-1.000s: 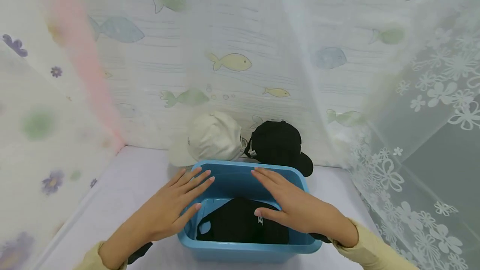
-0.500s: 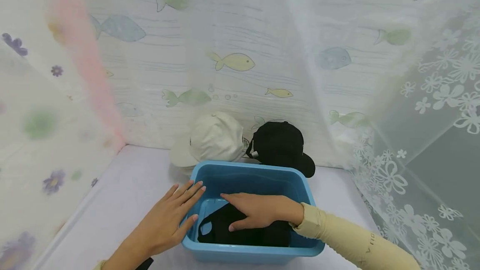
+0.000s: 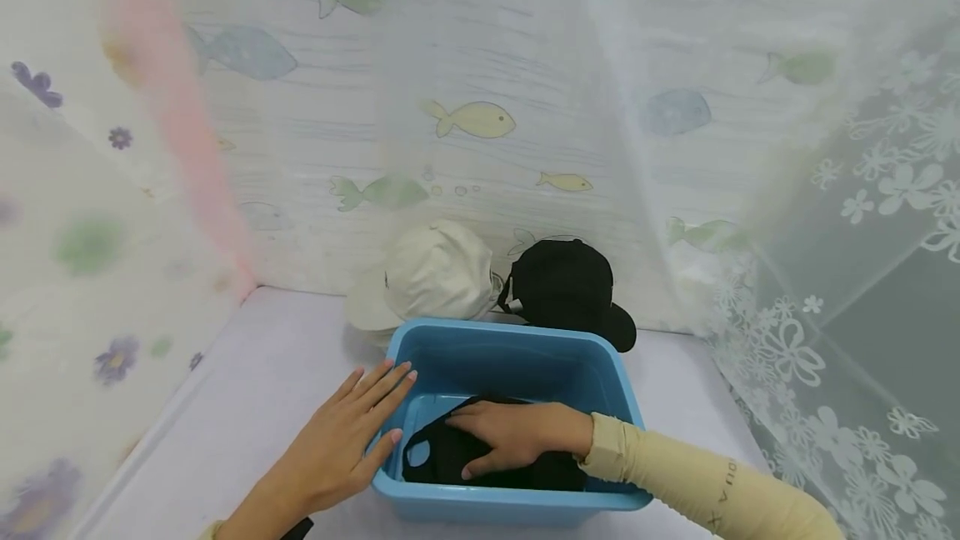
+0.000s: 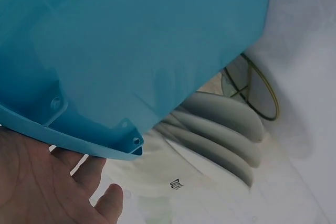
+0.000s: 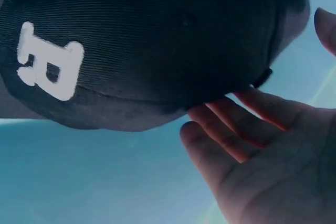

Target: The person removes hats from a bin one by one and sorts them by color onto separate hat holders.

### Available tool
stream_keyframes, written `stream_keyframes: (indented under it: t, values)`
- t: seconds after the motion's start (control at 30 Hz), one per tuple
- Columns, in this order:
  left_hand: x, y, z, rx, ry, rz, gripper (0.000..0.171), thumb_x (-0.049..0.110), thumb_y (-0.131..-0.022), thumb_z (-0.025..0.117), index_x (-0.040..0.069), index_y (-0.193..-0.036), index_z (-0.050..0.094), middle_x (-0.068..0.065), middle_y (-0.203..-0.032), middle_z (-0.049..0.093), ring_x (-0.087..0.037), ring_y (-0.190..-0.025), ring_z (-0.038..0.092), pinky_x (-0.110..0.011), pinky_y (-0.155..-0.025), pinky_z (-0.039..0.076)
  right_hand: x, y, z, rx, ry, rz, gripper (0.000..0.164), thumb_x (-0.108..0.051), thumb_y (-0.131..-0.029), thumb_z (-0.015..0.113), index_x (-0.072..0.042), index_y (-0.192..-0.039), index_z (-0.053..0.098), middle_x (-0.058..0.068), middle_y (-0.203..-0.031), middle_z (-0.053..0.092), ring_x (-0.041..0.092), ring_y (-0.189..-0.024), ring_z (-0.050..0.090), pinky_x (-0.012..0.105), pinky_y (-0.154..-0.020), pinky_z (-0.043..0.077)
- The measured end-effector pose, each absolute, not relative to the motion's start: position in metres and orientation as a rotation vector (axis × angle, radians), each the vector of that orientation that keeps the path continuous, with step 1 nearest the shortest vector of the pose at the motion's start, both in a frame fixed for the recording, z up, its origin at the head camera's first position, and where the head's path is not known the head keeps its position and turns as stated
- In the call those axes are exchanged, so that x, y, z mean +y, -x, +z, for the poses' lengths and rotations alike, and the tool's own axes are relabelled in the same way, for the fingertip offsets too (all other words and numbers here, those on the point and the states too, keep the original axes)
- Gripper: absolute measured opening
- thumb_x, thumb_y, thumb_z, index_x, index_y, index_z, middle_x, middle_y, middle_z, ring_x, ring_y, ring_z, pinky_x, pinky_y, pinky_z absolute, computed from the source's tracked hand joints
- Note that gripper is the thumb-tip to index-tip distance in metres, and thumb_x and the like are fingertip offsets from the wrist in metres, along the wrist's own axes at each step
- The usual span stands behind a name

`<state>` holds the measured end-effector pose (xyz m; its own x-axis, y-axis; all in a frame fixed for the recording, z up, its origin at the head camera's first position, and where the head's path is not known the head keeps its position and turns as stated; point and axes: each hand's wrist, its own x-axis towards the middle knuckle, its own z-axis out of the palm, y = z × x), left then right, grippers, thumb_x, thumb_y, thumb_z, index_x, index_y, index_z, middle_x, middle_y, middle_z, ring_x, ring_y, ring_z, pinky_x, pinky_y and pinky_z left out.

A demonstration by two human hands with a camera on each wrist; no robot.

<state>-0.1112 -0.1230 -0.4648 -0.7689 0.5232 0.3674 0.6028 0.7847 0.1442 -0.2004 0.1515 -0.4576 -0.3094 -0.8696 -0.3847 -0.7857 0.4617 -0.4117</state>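
Note:
A black baseball cap with a white letter on its front lies in the blue plastic bin. My right hand reaches into the bin over this cap. In the right wrist view, its fingers are slightly bent and touch the cap's lower edge, with the thumb apart. My left hand lies at the bin's left rim with fingers spread. The left wrist view shows its fingers under the rim, partly hidden by it.
Behind the bin stand a stack of off-white caps and another black cap. Several stacked brims show in the left wrist view, near a thin gold-coloured loop. A fish-patterned curtain hangs behind.
My right hand has moved from above the bin's right side leftward and down onto the cap inside. My left hand has lowered slightly at the left rim.

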Motion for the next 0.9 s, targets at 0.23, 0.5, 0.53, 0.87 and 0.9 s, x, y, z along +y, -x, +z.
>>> stream_keyframes:
  t: [0.23, 0.5, 0.53, 0.87, 0.9]
  values:
    - [-0.125, 0.113, -0.467, -2.683, 0.854, -0.401, 0.061, 0.039, -0.106, 0.051, 0.015, -0.160, 0.034, 0.002, -0.166, 0.031, -0.027, -0.154, 0.029, -0.025, -0.126, -0.009, 0.148, 0.198, -0.461, 2.228, 1.370, -0.113, 0.074, -0.056, -0.100, 0.057, -0.008, -0.154, 0.041, 0.006, -0.151, 0.046, 0.014, -0.135, 0.048, 0.032, -0.110, 0.046]
    - [-0.123, 0.115, -0.472, -2.687, 0.852, -0.458, 0.061, 0.037, -0.106, 0.051, 0.014, -0.160, 0.034, 0.002, -0.166, 0.030, -0.027, -0.154, 0.027, -0.024, -0.125, -0.009, 0.144, 0.198, -0.463, 2.439, 1.200, -0.121, 0.069, -0.066, -0.086, 0.071, -0.015, -0.132, 0.068, -0.002, -0.124, 0.067, 0.010, -0.107, 0.064, 0.032, -0.091, 0.057]
    - [-0.123, 0.115, -0.472, -2.683, 0.849, -0.469, 0.061, 0.037, -0.106, 0.051, 0.013, -0.160, 0.035, 0.002, -0.166, 0.031, -0.028, -0.154, 0.028, -0.023, -0.125, -0.009, 0.144, 0.199, -0.464, 2.446, 1.201, -0.146, 0.063, -0.062, -0.085, 0.074, -0.014, -0.127, 0.071, -0.004, -0.118, 0.069, 0.008, -0.101, 0.065, 0.029, -0.086, 0.057]
    - [-0.123, 0.115, -0.473, -2.665, 0.847, -0.525, 0.060, 0.034, -0.106, 0.053, 0.015, -0.160, 0.035, 0.002, -0.166, 0.031, -0.028, -0.154, 0.027, -0.024, -0.126, -0.008, 0.148, 0.212, -0.459, 2.260, 1.232, -0.384, 0.050, -0.035, -0.086, 0.083, -0.008, -0.125, 0.069, -0.006, -0.114, 0.068, 0.000, -0.100, 0.061, 0.018, -0.084, 0.054]
    - [-0.124, 0.115, -0.473, -2.665, 0.844, -0.525, 0.060, 0.034, -0.106, 0.053, 0.015, -0.160, 0.035, 0.002, -0.166, 0.030, -0.028, -0.154, 0.026, -0.024, -0.126, -0.008, 0.148, 0.213, -0.458, 2.249, 1.220, -0.384, 0.053, -0.035, -0.086, 0.083, -0.007, -0.128, 0.067, -0.004, -0.119, 0.068, 0.001, -0.104, 0.061, 0.020, -0.088, 0.054]
